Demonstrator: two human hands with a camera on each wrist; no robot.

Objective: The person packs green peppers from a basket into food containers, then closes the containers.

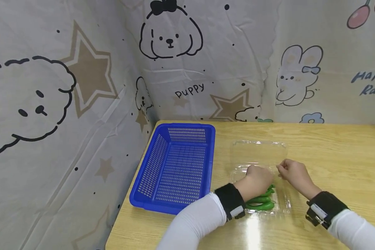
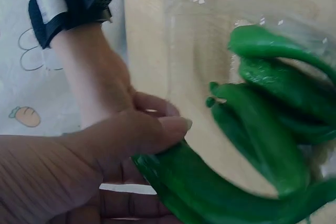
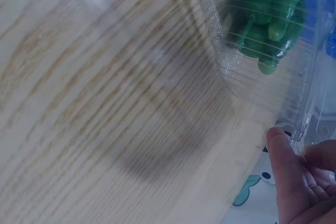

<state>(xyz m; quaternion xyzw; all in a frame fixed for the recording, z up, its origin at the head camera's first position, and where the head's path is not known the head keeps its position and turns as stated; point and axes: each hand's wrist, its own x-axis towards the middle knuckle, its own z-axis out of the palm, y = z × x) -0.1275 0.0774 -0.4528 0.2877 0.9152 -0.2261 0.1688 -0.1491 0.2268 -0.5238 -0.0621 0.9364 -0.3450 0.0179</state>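
Observation:
A clear plastic container (image 1: pixel 258 143) with its lid folded back lies on the wooden table, several green peppers (image 1: pixel 264 206) inside. My left hand (image 1: pixel 258 180) reaches over it. In the left wrist view, that hand's thumb presses on one end of a long green pepper (image 2: pixel 215 190), its fingers underneath. Other peppers (image 2: pixel 262 135) lie beyond it in the container. At the container's right side, my right hand (image 1: pixel 295 173) pinches the clear plastic edge between thumb and fingers. The right wrist view shows this grip, with peppers (image 3: pixel 278 19) behind the ribbed wall.
Left of the container stands a blue plastic basket (image 1: pixel 210 170) with slotted walls and nothing in it. The wooden table (image 1: pixel 343 152) extends to the right. Printed cloth (image 1: pixel 187 66) hangs behind the table and along its left side.

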